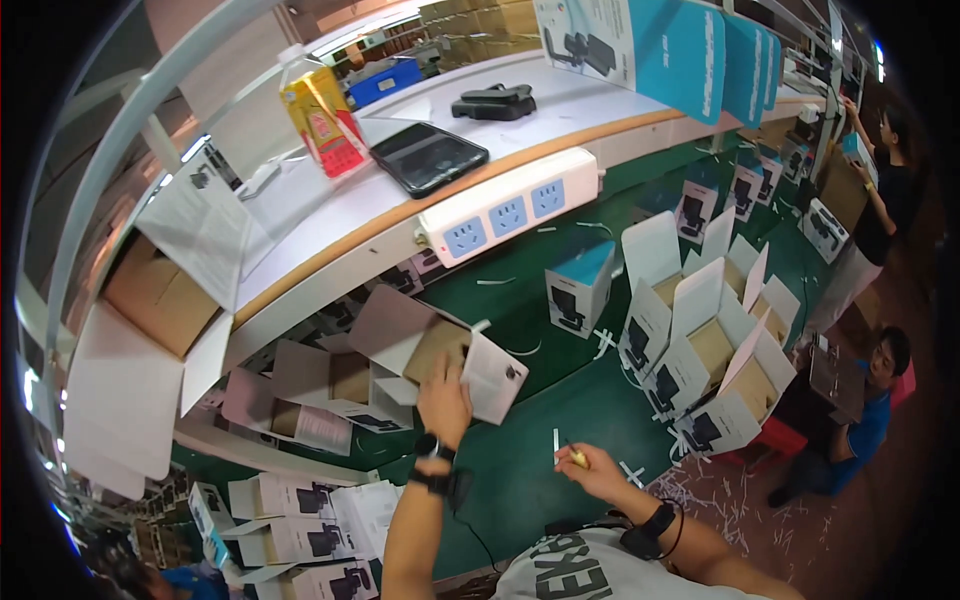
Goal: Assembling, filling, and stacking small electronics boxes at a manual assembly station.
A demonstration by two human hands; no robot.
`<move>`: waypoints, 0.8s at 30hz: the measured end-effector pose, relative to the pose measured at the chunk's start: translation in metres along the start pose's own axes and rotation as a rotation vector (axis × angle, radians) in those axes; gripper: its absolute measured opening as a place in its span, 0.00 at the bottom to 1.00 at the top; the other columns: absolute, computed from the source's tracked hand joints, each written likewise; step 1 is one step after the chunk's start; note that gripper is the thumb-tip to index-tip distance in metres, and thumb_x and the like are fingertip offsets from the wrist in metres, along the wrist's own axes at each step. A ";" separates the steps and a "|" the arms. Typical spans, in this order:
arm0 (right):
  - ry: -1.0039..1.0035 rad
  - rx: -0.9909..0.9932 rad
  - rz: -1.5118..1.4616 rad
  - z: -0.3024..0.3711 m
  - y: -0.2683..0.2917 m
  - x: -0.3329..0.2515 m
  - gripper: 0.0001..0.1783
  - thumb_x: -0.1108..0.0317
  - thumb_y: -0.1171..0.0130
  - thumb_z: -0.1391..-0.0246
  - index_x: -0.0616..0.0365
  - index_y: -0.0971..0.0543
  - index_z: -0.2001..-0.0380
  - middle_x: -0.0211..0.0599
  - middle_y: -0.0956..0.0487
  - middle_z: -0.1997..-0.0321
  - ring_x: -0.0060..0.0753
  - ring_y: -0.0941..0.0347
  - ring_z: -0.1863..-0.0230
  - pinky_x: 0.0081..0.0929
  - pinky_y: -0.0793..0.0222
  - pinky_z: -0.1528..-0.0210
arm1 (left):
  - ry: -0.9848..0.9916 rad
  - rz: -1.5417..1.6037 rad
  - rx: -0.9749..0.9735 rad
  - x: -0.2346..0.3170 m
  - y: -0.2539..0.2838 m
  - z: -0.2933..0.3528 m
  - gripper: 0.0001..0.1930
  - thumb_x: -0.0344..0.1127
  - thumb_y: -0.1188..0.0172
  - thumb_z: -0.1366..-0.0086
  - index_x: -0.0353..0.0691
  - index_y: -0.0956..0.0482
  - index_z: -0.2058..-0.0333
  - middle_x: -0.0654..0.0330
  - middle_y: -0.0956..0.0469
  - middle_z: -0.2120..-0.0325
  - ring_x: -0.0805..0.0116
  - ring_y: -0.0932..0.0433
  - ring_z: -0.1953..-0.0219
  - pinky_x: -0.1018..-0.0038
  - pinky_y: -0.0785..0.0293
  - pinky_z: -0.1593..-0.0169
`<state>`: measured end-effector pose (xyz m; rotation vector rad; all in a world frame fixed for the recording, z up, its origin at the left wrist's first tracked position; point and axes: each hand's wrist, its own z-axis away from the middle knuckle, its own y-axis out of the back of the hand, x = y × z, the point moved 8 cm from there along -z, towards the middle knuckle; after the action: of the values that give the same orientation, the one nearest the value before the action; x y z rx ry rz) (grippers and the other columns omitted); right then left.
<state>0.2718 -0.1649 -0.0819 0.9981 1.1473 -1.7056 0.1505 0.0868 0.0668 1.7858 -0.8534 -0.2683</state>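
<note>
Box (pixel 497 378), white printed cardboard w/ brown inside, open, tilted over green benchtop (pixel 590 395). L hand (pixel 445 398) at its mouth, prob steadying; can't tell if pinching. R hand (pixel 597 473) closed on small yellow-handled tool (pixel 578 458), prob for control.

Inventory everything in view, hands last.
Bench: one, green, centre
Shelf: one, white, above bench
Open boxes: many, white, bench and left
Closed boxes: several, white and turquoise, bench
Drink bottle: one, yellow and red, shelf
Phone: one, black, shelf
Gadget: one, black, shelf
Cartons: several, turquoise, shelf
Power strip: one, white, shelf edge
Bin: one, blue, beyond shelf
Paper strips: many, white, bench, floor
People: at least two, blue or dark clothes, right
Tool: one, yellow, right hand
Left hand: one, at open box
Right hand: one, lower centre
</note>
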 end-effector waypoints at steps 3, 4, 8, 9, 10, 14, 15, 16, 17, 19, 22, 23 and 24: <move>0.181 0.306 -0.002 0.004 0.031 -0.032 0.20 0.72 0.31 0.38 0.60 0.23 0.45 0.28 0.19 0.58 0.18 0.23 0.58 0.20 0.24 0.56 | -0.079 0.062 -0.156 0.039 0.013 0.063 0.12 0.29 0.37 0.37 0.34 0.20 0.55 0.48 0.25 0.36 0.42 0.21 0.42 0.55 0.24 0.39; 0.226 0.354 -0.102 0.001 0.033 -0.041 0.21 0.72 0.28 0.41 0.61 0.22 0.46 0.27 0.20 0.58 0.17 0.24 0.58 0.20 0.24 0.55 | -0.217 0.112 -0.180 0.058 0.010 0.084 0.11 0.27 0.38 0.38 0.33 0.20 0.57 0.48 0.24 0.38 0.43 0.22 0.41 0.55 0.24 0.38; 0.260 0.421 -0.004 -0.011 0.027 -0.069 0.19 0.70 0.28 0.40 0.61 0.22 0.49 0.27 0.20 0.62 0.17 0.24 0.63 0.19 0.24 0.57 | -0.328 0.191 -0.179 0.101 0.016 0.111 0.08 0.25 0.40 0.38 0.32 0.20 0.60 0.49 0.22 0.40 0.45 0.21 0.40 0.55 0.24 0.38; 0.215 0.425 0.105 -0.011 0.027 -0.064 0.19 0.69 0.28 0.40 0.61 0.22 0.50 0.27 0.19 0.63 0.17 0.24 0.64 0.20 0.24 0.58 | -0.317 0.196 -0.160 0.106 0.019 0.115 0.07 0.24 0.40 0.39 0.32 0.20 0.61 0.49 0.21 0.40 0.45 0.21 0.40 0.56 0.24 0.38; 0.173 0.424 0.212 -0.012 0.026 -0.061 0.18 0.67 0.27 0.41 0.61 0.21 0.51 0.27 0.19 0.65 0.17 0.24 0.65 0.20 0.24 0.59 | -0.312 0.202 -0.166 0.107 0.020 0.119 0.07 0.24 0.40 0.39 0.32 0.20 0.61 0.49 0.21 0.40 0.45 0.21 0.40 0.56 0.24 0.38; 0.113 0.409 0.375 0.005 0.015 -0.064 0.14 0.70 0.28 0.41 0.61 0.22 0.57 0.28 0.19 0.66 0.18 0.23 0.67 0.20 0.26 0.64 | -0.294 0.142 -0.181 0.108 0.021 0.134 0.05 0.25 0.39 0.39 0.32 0.19 0.63 0.50 0.21 0.41 0.46 0.21 0.40 0.56 0.24 0.39; 0.107 0.408 0.401 0.011 0.014 -0.064 0.12 0.72 0.28 0.41 0.61 0.23 0.60 0.29 0.19 0.66 0.18 0.23 0.67 0.20 0.27 0.65 | -0.281 0.149 -0.174 0.108 0.022 0.134 0.05 0.25 0.39 0.39 0.33 0.19 0.63 0.51 0.20 0.41 0.46 0.20 0.41 0.56 0.24 0.39; 0.102 0.404 0.405 0.016 0.015 -0.059 0.12 0.72 0.28 0.41 0.61 0.23 0.60 0.29 0.19 0.66 0.18 0.23 0.67 0.20 0.27 0.65 | -0.268 0.157 -0.165 0.108 0.023 0.134 0.05 0.24 0.39 0.39 0.33 0.19 0.64 0.51 0.20 0.41 0.47 0.20 0.41 0.56 0.24 0.39; 0.086 0.338 0.370 0.023 0.015 -0.052 0.12 0.70 0.27 0.42 0.61 0.22 0.61 0.30 0.18 0.66 0.20 0.22 0.68 0.22 0.26 0.65 | -0.254 0.162 -0.153 0.109 0.026 0.134 0.04 0.24 0.38 0.39 0.34 0.20 0.64 0.52 0.20 0.42 0.47 0.19 0.42 0.55 0.24 0.40; 0.057 0.215 0.296 0.033 0.022 -0.042 0.14 0.66 0.25 0.44 0.61 0.20 0.63 0.32 0.16 0.66 0.23 0.21 0.69 0.24 0.26 0.65 | -0.212 0.261 -0.183 0.108 0.035 0.138 0.06 0.24 0.38 0.39 0.34 0.20 0.62 0.50 0.20 0.42 0.47 0.20 0.41 0.56 0.24 0.40; -0.153 0.058 1.171 0.067 0.078 -0.028 0.23 0.56 0.21 0.51 0.60 0.16 0.58 0.41 0.15 0.62 0.33 0.19 0.64 0.30 0.24 0.61 | -0.124 0.450 -0.241 0.101 0.049 0.155 0.09 0.24 0.37 0.39 0.34 0.21 0.59 0.47 0.22 0.41 0.47 0.22 0.40 0.56 0.25 0.39; -0.210 0.094 1.431 0.079 0.093 -0.025 0.27 0.54 0.21 0.53 0.59 0.15 0.55 0.43 0.15 0.59 0.36 0.18 0.62 0.31 0.23 0.60 | -0.050 0.447 -0.088 0.086 0.065 0.161 0.12 0.25 0.37 0.37 0.33 0.22 0.54 0.47 0.23 0.41 0.49 0.23 0.39 0.57 0.26 0.38; -0.215 0.094 1.430 0.079 0.092 -0.026 0.27 0.54 0.21 0.53 0.59 0.15 0.55 0.43 0.15 0.59 0.36 0.18 0.62 0.31 0.23 0.60 | 0.022 0.444 0.062 0.071 0.081 0.170 0.16 0.25 0.36 0.36 0.33 0.23 0.50 0.46 0.24 0.40 0.51 0.25 0.38 0.59 0.28 0.36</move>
<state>0.3528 -0.2567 -0.0634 1.1816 0.0258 -0.6378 0.0728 -0.0977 0.0889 1.6012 -1.2234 0.0676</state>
